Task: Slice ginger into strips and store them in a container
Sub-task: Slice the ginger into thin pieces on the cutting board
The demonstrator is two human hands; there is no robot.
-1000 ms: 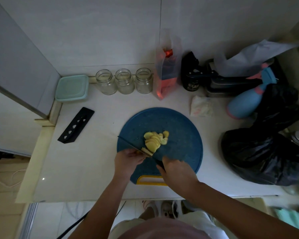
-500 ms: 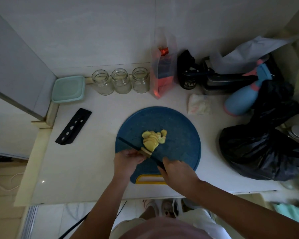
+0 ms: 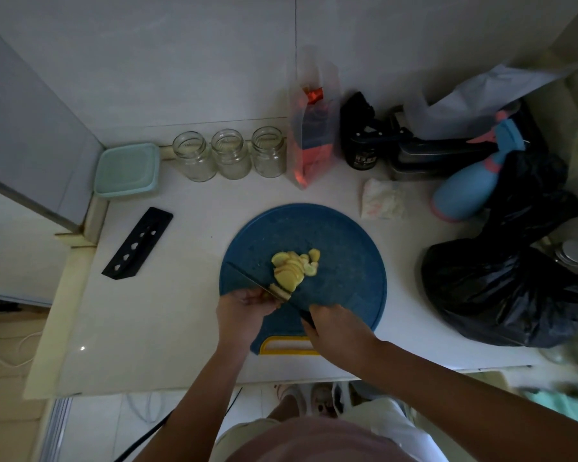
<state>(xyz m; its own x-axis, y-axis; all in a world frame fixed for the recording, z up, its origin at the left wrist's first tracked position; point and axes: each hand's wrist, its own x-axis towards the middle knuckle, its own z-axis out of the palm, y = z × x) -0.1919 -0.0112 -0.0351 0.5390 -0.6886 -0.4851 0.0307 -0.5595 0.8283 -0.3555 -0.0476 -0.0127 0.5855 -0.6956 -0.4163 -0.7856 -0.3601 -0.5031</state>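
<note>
A person stands at a white countertop [image 3: 164, 311] and cuts ginger on a round blue cutting board [image 3: 341, 241], seen from above through a head-worn camera. The left hand [image 3: 244, 306] sits at the board's near-left edge with its fingers curled, pinning a small ginger piece [image 3: 280, 291] against the board. The right hand [image 3: 334, 325] is wrapped around the handle of a knife [image 3: 247, 278], its fingers closed on the grip. The dark blade runs diagonally away to the left and meets the held piece right beside the left fingertips. A loose heap of pale yellow ginger slices [image 3: 292, 266] lies just beyond the blade, near the middle of the board. The board's yellow handle [image 3: 287, 348] points toward the person, partly hidden by the right wrist.

Along the back wall stand three open glass jars [image 3: 231, 153] in a row, with a teal lidded container [image 3: 126, 170] to their left in the corner. A black knife sheath [image 3: 137, 243] with cut-out holes lies on the counter, left of the board and well apart from it. Right of the jars a clear bag with red contents [image 3: 312, 138] stands upright. Farther right are a blue spray bottle [image 3: 464, 188] lying tilted and a bulging black plastic bag [image 3: 501, 288]. A small white packet [image 3: 382, 200] lies just beyond the board.
</note>
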